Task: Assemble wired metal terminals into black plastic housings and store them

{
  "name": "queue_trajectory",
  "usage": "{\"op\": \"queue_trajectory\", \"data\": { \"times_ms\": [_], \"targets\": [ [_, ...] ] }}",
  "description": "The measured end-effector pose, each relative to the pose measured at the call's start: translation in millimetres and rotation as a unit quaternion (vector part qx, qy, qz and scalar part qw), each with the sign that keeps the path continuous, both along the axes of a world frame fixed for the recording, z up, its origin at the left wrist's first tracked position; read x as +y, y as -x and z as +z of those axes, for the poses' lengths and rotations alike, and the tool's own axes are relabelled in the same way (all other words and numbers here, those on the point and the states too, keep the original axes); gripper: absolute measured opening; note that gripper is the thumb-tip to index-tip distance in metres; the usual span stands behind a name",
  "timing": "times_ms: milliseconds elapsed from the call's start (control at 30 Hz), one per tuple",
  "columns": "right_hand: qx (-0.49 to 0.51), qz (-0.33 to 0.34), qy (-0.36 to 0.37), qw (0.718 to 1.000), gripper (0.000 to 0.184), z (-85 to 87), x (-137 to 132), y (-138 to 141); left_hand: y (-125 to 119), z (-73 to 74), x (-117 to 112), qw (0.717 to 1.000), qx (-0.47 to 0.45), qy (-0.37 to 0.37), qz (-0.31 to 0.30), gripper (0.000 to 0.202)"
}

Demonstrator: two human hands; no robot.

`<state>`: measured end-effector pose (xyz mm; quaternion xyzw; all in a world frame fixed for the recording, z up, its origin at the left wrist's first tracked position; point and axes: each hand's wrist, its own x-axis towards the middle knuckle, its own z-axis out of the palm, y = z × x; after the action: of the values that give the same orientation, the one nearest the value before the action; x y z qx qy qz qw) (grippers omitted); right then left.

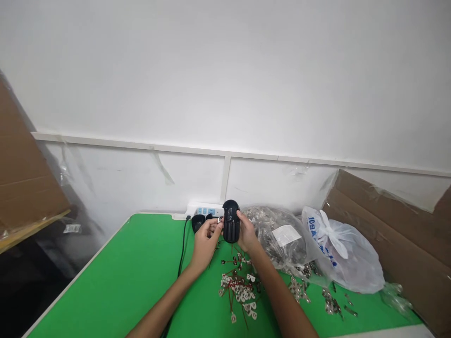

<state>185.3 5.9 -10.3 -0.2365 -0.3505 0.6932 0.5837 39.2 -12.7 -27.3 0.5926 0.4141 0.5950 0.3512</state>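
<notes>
Black plastic casing [231, 220] gripped in right hand [247, 232], left hand [207, 242] pinching metal tab [219, 219]

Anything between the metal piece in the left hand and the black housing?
Nothing visible. The small metal piece pinched by the left hand sits at the edge of the black plastic housing held by the right hand. Any gap is too small to tell.
</notes>
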Motion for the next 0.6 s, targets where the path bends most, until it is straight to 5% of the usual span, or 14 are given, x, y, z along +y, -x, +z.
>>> {"op": "queue_trajectory", "data": {
  "times_ms": [167, 267, 333, 400, 467, 533, 600],
  "targets": [
    [-0.02, 0.001, -0.015, 1.0, 0.052, -1.2, -0.9, 4.4, 16.3, 10.3, 4.0, 0.977, 0.121, -0.144, 0.102, 0.029],
    [-0.061, -0.069, -0.046, 0.995, 0.058, -0.4, -1.5, 10.4, 25.3, 13.1, 8.0, 0.955, 0.152, -0.184, 0.176, 0.034],
    [-0.126, -0.144, -0.112, 0.975, 0.063, 1.5, -3.5, 10.7, 28.4, 13.6, 10.4, 0.965, 0.117, -0.162, 0.168, 0.04],
    [-0.219, -0.203, -0.201, 0.933, 0.071, 4.8, -7.1, 6.2, 30.4, 14.1, 13.1, 0.995, 0.031, -0.064, 0.069, 0.052],
    [-0.312, -0.21, -0.27, 0.886, 0.079, 9.5, -12.1, -1.3, 32.9, 15.0, 16.1, 0.986, -0.069, 0.106, -0.11, 0.072],
    [-0.38, -0.176, -0.307, 0.855, 0.085, 14.9, -17.2, -8.2, 36.7, 16.6, 18.3, 0.915, -0.139, 0.259, -0.276, 0.088],
    [-0.423, -0.136, -0.324, 0.836, 0.089, 19.9, -21.4, -12.1, 41.1, 18.3, 19.2, 0.854, -0.184, 0.332, -0.356, 0.09]
  ]
}}
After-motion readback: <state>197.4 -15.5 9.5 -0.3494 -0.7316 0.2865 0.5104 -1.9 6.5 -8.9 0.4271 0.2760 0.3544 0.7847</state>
